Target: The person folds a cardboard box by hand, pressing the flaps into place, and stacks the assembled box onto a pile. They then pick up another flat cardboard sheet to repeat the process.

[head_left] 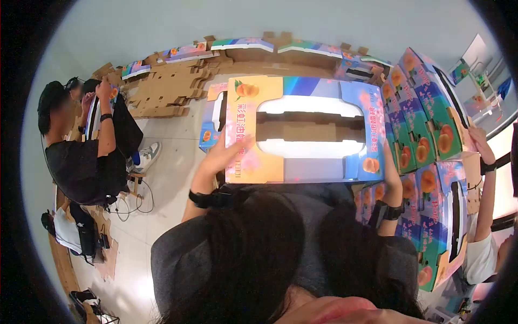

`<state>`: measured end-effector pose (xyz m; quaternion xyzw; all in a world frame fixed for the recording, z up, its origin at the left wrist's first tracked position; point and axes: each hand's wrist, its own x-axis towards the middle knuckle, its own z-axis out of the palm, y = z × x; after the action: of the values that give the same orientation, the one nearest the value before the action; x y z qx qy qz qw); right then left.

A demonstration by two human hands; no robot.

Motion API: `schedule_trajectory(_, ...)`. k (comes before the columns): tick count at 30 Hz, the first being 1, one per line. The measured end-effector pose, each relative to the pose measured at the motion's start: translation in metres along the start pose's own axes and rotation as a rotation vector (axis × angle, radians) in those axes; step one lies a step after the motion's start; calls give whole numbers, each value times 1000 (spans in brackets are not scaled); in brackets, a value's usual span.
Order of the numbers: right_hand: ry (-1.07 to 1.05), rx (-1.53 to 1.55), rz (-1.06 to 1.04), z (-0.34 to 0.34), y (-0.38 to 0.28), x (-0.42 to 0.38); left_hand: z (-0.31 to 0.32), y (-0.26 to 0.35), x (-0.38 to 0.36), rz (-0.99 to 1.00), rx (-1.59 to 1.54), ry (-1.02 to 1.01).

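A colorful fruit box (pixel 256 89) with a large window in its top is held in front of my chest, its long side running left to right. At its left end, my left hand (pixel 229 154) grips the yellow panel with the fingers on the printed face. My right hand (pixel 389 162) holds the blue right end, its fingers mostly hidden by the box. Brown cardboard shows through the window. Part of another printed box (pixel 208 132) is visible behind the left end.
Stacked fruit boxes (pixel 426 119) rise at the right, where another person's hand (pixel 480 143) touches them. Flattened cardboard (pixel 162 89) and more boxes line the wall. At the left, a seated person (pixel 81 167) handles a box; cables (pixel 129 208) lie on the floor.
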<state>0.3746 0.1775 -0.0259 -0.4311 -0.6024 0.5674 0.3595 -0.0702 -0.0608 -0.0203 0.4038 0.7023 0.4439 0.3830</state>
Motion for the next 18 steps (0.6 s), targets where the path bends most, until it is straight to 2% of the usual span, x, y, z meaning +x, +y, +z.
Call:
schedule_trajectory(3, 21, 88, 111, 24, -34, -21, 12, 5, -4, 66, -398, 31)
schedule_trajectory(6, -156, 20, 10, -19, 37, 6, 3, 0, -4, 132, -316, -32)
schedule_trajectory(7, -200, 63, 2, -4, 13, -9, 1, -3, -6, 173, -362, -20)
schedule_trajectory(9, -136, -86, -49, 15, -13, -25, -9, -9, -13, 253, -447, 1)
schedule_trajectory(10, -172, -110, -113, 16, -23, -26, -19, -26, -9, 416, -265, 61)
schedule_trajectory(12, -243, -157, -226, 18, -33, -25, -67, -94, 16, 561, -355, 290)
schedule_trajectory(13, -164, -221, -371, 23, -37, -19, -74, -88, 16, 628, -401, 406)
schedule_trajectory(14, -97, -398, -386, 26, -44, -15, -82, -84, 7, 649, -402, 342)
schedule_trajectory(15, -26, -529, -479, 32, -53, -11, -84, -53, -10, 669, -403, 279)
schedule_trajectory(17, 156, -746, -732, 51, -73, -1, -119, -56, -6, 956, -787, 31)
schedule_trajectory(18, 253, -827, -901, 62, -81, 5, -109, -36, -13, 846, -740, 22)
